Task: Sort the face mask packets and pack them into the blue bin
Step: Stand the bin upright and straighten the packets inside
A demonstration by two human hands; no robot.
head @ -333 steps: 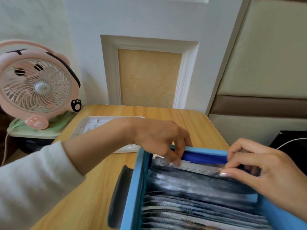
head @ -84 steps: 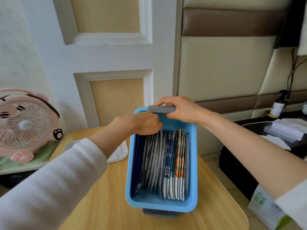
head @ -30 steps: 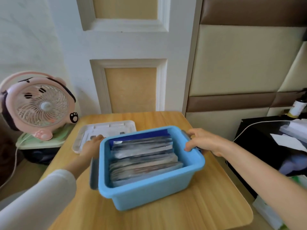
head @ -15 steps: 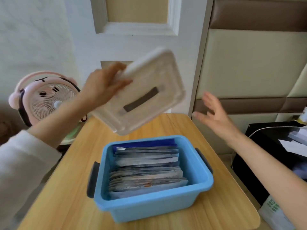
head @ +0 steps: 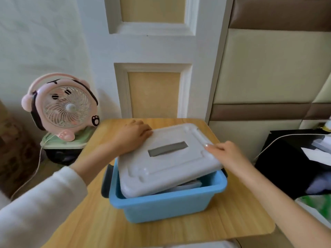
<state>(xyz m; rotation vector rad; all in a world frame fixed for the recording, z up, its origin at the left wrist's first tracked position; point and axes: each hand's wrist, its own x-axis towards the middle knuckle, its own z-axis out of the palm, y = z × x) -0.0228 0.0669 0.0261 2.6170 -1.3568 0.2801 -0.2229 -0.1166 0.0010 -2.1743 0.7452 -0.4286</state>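
- The left hand [head: 133, 134] is gripping the far left corner of the white lid [head: 168, 158], its fingers curling over the top of the lid's rim.
- The right hand [head: 225, 153] is lying against the lid's right edge, with one fingertip [head: 206, 145] reaching onto the top surface; whether it is clamping the edge from below cannot be told.
- The lid is sitting tilted and askew over the blue bin [head: 166, 206], not seated on the rim: its near edge is dipping inside the bin's front wall while its far side is riding higher.
- The face mask packets [head: 188, 186] are lying inside the bin, showing only as a pale sliver under the lid's near right corner.
- The bin is standing on the wooden table [head: 232, 221], with a dark handle [head: 105, 181] sticking out on its left side.
- A pink fan [head: 62, 106] is standing on a green stand just beside the table's left edge, facing the camera.
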